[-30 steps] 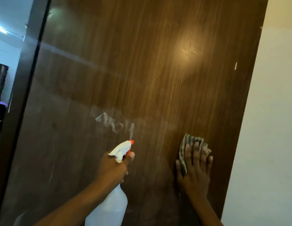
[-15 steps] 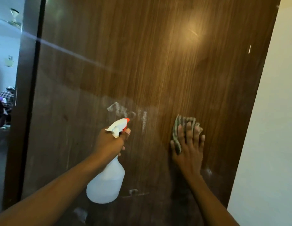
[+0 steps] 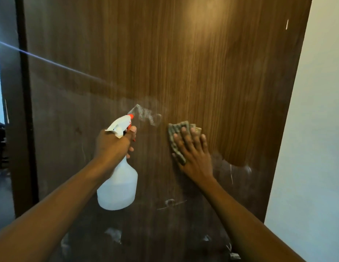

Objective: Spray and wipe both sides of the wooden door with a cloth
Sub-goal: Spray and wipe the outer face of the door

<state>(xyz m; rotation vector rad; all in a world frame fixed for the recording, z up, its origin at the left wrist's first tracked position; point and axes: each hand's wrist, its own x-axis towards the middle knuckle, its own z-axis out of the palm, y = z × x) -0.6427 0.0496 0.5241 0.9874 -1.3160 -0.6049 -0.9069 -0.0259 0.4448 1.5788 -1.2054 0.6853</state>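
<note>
Left hand grips the translucent white spray bottle with the red nozzle, fingers curled round its neck, aiming at the brown wood-grain door. White spray patch mid-panel (just off the nozzle). Right hand, fingers straight and spread, presses the grey-green striped cloth flat on the door, nearer its right edge.

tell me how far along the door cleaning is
Looks early. Done: fresh spray droplets sit on the wooden door. In hand: the left hand grips the spray bottle aimed at the door, and the right hand presses the cloth flat beside the droplets. Left: wiping them, the pale smudges lower down, and the other side, which is out of view.
</note>
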